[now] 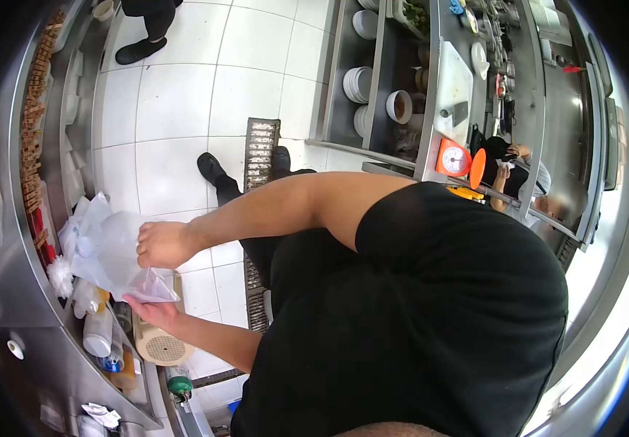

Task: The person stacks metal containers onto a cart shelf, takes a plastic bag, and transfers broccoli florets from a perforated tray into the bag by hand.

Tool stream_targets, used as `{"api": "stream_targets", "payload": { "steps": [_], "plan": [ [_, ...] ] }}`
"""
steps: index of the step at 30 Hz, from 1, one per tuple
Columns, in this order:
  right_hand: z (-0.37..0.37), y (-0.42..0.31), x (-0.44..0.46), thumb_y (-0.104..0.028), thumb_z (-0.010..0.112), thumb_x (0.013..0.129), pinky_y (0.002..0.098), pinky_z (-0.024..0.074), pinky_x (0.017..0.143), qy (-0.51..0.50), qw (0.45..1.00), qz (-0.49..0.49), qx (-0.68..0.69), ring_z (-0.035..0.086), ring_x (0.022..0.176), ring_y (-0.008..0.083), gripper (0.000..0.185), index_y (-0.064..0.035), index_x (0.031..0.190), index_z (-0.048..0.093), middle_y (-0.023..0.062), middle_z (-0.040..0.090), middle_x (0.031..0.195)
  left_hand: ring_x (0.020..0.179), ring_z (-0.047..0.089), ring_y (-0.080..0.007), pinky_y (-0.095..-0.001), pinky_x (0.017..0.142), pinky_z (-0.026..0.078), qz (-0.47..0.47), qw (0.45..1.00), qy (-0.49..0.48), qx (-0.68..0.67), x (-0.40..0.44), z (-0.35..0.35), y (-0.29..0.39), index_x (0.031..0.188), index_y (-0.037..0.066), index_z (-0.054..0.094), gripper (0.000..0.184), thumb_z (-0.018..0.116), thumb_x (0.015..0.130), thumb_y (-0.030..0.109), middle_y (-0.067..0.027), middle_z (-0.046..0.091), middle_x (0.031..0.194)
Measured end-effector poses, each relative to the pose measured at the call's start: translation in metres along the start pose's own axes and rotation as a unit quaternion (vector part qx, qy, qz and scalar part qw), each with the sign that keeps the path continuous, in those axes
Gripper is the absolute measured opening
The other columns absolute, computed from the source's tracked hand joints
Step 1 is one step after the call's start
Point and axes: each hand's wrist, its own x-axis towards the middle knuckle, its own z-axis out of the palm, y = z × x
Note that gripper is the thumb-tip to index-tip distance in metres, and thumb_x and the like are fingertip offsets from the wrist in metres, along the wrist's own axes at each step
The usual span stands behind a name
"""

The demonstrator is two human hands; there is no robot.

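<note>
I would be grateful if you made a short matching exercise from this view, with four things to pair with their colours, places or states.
Things:
1. Plastic bag
2. Scale
3. Cutting board
4. Stacked white dishes

Descriptions:
A. On a metal shelf
B. Lying flat, with a dark object on it
C. Held in the right hand and left hand
D. Orange, with a round face

Pairs: 1-C, 2-D, 3-B, 4-A

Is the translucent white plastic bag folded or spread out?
Spread out, creased: the bag fans out beyond the right hand and reaches the left hand. Whether its mouth is open, I cannot tell.
</note>
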Motion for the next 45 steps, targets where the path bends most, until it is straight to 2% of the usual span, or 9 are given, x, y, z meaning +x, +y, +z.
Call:
{"api": "stream_targets", "payload": {
  "steps": [9, 15, 17, 23, 25, 31, 33, 38, 45],
  "plan": [
    [-0.046, -0.013, -0.039, -0.018, 0.060, 0.095, 0.0493, 0.0541, 0.079, -0.042, 0.993, -0.004, 0.112, 0.066, 0.094, 0.0364, 0.012, -0.0080, 0.090, 0.064, 0.0127, 0.067, 0.090, 0.141, 0.046, -0.0379, -0.0605, 0.115, 0.038, -0.022, 0.974, -0.099, -0.204, 0.011, 0.013, -0.040, 0.152, 0.013, 0.047, 0.068, 0.047, 0.103, 0.059, -0.0127, 0.050, 0.154],
    [-0.059, -0.026, -0.075, -0.011, 0.064, 0.084, 0.0498, 0.0547, 0.077, -0.320, 0.938, -0.094, -0.097, 0.068, 0.090, 0.0383, 0.007, -0.0085, 0.090, 0.067, 0.0132, 0.072, 0.090, 0.139, 0.048, -0.0362, -0.0583, 0.114, 0.040, -0.090, 0.978, -0.097, -0.162, 0.008, 0.030, -0.067, 0.150, 0.012, 0.050, 0.069, 0.046, 0.102, 0.062, -0.0132, 0.052, 0.152],
    [-0.088, -0.025, -0.111, -0.017, 0.066, 0.087, 0.0514, 0.0532, 0.077, -0.335, 0.941, -0.032, -0.014, 0.068, 0.090, 0.0392, 0.012, -0.0098, 0.096, 0.069, 0.0143, 0.072, 0.090, 0.138, 0.049, -0.0357, -0.0575, 0.114, 0.041, -0.124, 0.977, -0.103, -0.139, 0.014, 0.049, -0.066, 0.149, 0.012, 0.051, 0.069, 0.045, 0.102, 0.063, -0.0134, 0.053, 0.151],
    [-0.231, -0.020, -0.200, -0.029, 0.060, 0.103, 0.0450, 0.0518, 0.084, 0.094, 0.960, 0.081, 0.252, 0.069, 0.096, 0.0319, 0.027, -0.0037, 0.107, 0.067, 0.0118, 0.070, 0.095, 0.134, 0.053, -0.0340, -0.0538, 0.113, 0.042, -0.217, 0.948, -0.234, -0.019, -0.007, 0.178, -0.104, 0.147, 0.009, 0.053, 0.076, 0.040, 0.102, 0.069, -0.0153, 0.054, 0.149],
    [-0.281, -0.021, -0.233, -0.030, 0.056, 0.106, 0.0411, 0.0542, 0.084, 0.193, 0.903, 0.137, 0.359, 0.070, 0.097, 0.0277, 0.030, -0.0025, 0.109, 0.067, 0.0104, 0.071, 0.098, 0.138, 0.049, -0.0322, -0.0507, 0.116, 0.039, -0.152, 0.931, -0.303, 0.134, -0.029, 0.247, -0.126, 0.146, 0.004, 0.052, 0.083, 0.039, 0.100, 0.072, -0.0152, 0.052, 0.151],
    [-0.399, -0.009, -0.368, -0.031, 0.053, 0.109, 0.0384, 0.0613, 0.082, 0.534, 0.616, 0.180, 0.550, 0.073, 0.099, 0.0238, 0.034, -0.0015, 0.124, 0.060, 0.0147, 0.072, 0.110, 0.145, 0.039, -0.0290, -0.0437, 0.124, 0.025, -0.298, 0.806, -0.476, 0.187, -0.063, 0.407, -0.153, 0.148, -0.004, 0.046, 0.101, 0.033, 0.096, 0.082, -0.0149, 0.048, 0.155],
    [-0.429, 0.012, -0.428, -0.030, 0.054, 0.108, 0.0417, 0.0621, 0.082, 0.585, 0.564, 0.177, 0.555, 0.072, 0.100, 0.0232, 0.034, -0.0022, 0.126, 0.059, 0.0132, 0.072, 0.110, 0.144, 0.040, -0.0295, -0.0417, 0.125, 0.023, -0.268, 0.779, -0.492, 0.282, -0.072, 0.466, -0.173, 0.152, -0.004, 0.041, 0.107, 0.031, 0.094, 0.085, -0.0147, 0.045, 0.158],
    [-0.456, 0.021, -0.527, -0.033, 0.057, 0.106, 0.0401, 0.0630, 0.074, 0.681, 0.449, 0.141, 0.561, 0.072, 0.095, 0.0222, 0.039, 0.0008, 0.126, 0.056, 0.0116, 0.068, 0.110, 0.122, 0.058, -0.0148, -0.0352, 0.112, 0.037, -0.088, 0.636, -0.582, 0.498, -0.134, 0.574, -0.198, 0.128, 0.001, 0.066, 0.034, 0.071, 0.096, 0.012, -0.0037, 0.071, 0.123],
    [-0.488, 0.065, -0.613, -0.027, 0.062, 0.105, 0.0313, 0.0554, 0.083, 0.647, 0.518, 0.243, 0.504, 0.064, 0.102, 0.0113, 0.032, -0.0041, 0.127, 0.058, 0.0028, 0.065, 0.116, 0.131, 0.055, -0.0203, -0.0391, 0.114, 0.037, -0.134, 0.676, -0.628, 0.362, -0.170, 0.694, -0.232, 0.137, 0.002, 0.059, 0.039, 0.064, 0.101, 0.015, -0.0084, 0.066, 0.133]
  ]
}}
